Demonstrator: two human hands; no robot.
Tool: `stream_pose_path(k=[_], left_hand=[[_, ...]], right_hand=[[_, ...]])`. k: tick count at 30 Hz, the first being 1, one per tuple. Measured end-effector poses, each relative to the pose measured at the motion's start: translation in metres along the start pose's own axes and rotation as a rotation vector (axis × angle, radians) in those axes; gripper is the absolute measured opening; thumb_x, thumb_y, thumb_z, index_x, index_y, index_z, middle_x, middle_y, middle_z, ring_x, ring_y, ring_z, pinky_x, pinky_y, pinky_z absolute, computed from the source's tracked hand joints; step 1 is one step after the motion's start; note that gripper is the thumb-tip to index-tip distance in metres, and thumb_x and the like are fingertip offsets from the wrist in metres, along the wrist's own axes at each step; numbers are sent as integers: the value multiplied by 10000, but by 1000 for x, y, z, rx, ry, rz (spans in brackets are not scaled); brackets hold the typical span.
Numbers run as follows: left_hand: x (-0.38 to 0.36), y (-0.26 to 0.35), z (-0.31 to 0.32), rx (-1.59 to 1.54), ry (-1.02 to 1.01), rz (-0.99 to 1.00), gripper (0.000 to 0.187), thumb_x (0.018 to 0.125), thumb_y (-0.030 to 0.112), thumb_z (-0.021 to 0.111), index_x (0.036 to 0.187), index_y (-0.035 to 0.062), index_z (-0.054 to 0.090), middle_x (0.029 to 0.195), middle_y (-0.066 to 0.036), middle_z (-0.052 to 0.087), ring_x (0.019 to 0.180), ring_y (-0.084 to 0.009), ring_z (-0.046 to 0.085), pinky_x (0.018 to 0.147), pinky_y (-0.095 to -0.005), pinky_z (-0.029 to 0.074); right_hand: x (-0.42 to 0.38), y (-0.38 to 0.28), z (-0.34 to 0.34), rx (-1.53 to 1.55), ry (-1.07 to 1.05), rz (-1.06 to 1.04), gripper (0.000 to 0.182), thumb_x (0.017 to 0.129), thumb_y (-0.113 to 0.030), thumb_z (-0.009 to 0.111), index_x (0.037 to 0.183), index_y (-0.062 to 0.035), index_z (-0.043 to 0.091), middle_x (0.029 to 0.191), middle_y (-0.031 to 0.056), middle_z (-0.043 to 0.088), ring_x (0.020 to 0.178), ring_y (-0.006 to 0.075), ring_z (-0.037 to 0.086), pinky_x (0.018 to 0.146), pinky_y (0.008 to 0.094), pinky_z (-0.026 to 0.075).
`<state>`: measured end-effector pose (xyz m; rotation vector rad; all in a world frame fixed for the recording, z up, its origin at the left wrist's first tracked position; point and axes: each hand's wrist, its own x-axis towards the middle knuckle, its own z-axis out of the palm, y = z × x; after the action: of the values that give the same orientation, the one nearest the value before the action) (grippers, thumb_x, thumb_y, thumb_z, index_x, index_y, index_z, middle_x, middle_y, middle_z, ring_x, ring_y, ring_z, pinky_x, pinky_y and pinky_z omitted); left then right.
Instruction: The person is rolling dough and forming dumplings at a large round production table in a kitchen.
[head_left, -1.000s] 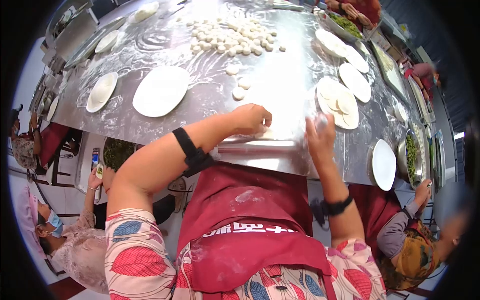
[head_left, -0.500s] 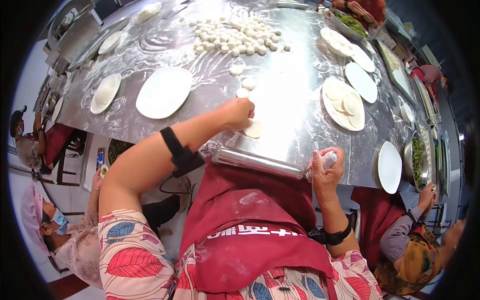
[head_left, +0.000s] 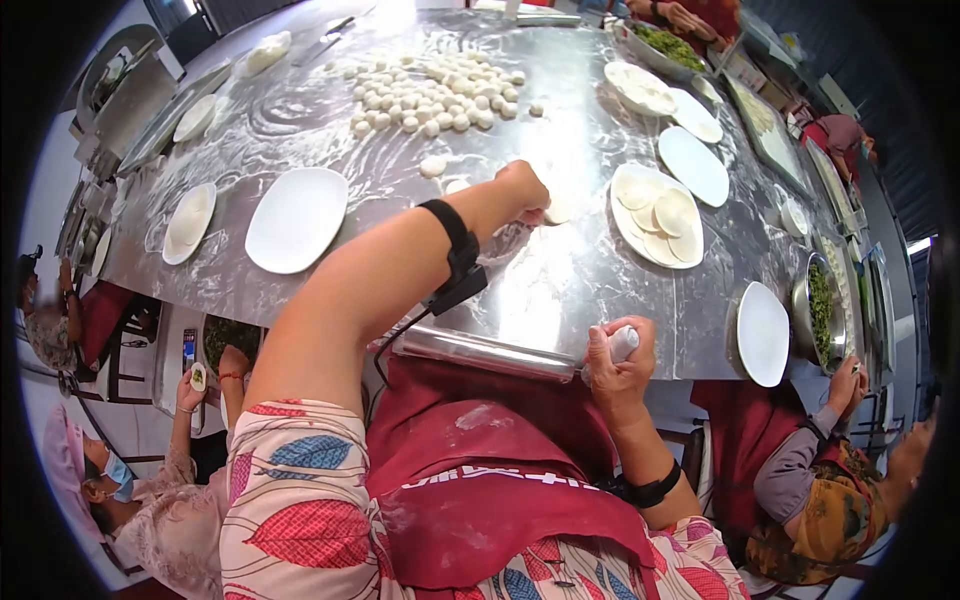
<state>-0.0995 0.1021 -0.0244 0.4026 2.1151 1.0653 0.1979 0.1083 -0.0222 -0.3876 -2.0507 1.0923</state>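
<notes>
My left hand (head_left: 524, 190) reaches over the steel table with its fingers pinched at the edge of a thin, round dough wrapper (head_left: 557, 210), partly hidden behind the hand. Crinkled clear plastic (head_left: 506, 243) shows below that wrist. My right hand (head_left: 624, 362) is wrapped around the white handle of a rolling pin (head_left: 485, 352). Its shiny cylinder lies along the near table edge, and my left forearm crosses above its left part. To the right of my left hand, a white plate (head_left: 622, 222) bears several rolled wrappers (head_left: 675, 212). Small dough pieces (head_left: 433, 166) sit left of that hand.
Many floured dough balls (head_left: 440, 92) are heaped farther back. White plates (head_left: 297, 220) stand left and right (head_left: 763, 334). Steel bowls of green filling (head_left: 820, 310) line the right side. Co-workers sit close at the left (head_left: 150, 500) and right (head_left: 820, 490).
My left hand has moved forward and right with the wrapper, towards the plate of wrappers. My right hand keeps its grip on the rolling pin. The whole view has shifted slightly.
</notes>
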Motion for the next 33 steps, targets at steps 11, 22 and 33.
stream_pose_path(k=[11, 22, 33], left_hand=[[-117, -43, -24, 290, -96, 122, 111, 732, 70, 673, 686, -13, 615, 620, -89, 633, 515, -143, 616, 486, -257, 517], [-160, -60, -12, 498, -40, 338, 159, 756, 175, 662, 798, 23, 681, 736, -123, 670, 700, -220, 644, 668, -360, 503], [-138, -69, -20, 318, -243, 324, 134, 726, 58, 638, 842, -2, 666, 727, -119, 662, 740, -198, 648, 670, -333, 506]], right_hand=[[-5, -5, -3, 64, -26, 57, 235, 826, -53, 679, 937, -38, 472, 685, 78, 575, 545, 154, 569, 490, 271, 440], [58, 24, 30, 16, -4, 36, 246, 825, -69, 658, 956, -25, 454, 670, 82, 559, 575, 159, 571, 511, 300, 448], [31, 6, 10, 67, -80, 129, 265, 828, -62, 649, 999, -2, 456, 705, 111, 570, 612, 189, 587, 542, 312, 458]])
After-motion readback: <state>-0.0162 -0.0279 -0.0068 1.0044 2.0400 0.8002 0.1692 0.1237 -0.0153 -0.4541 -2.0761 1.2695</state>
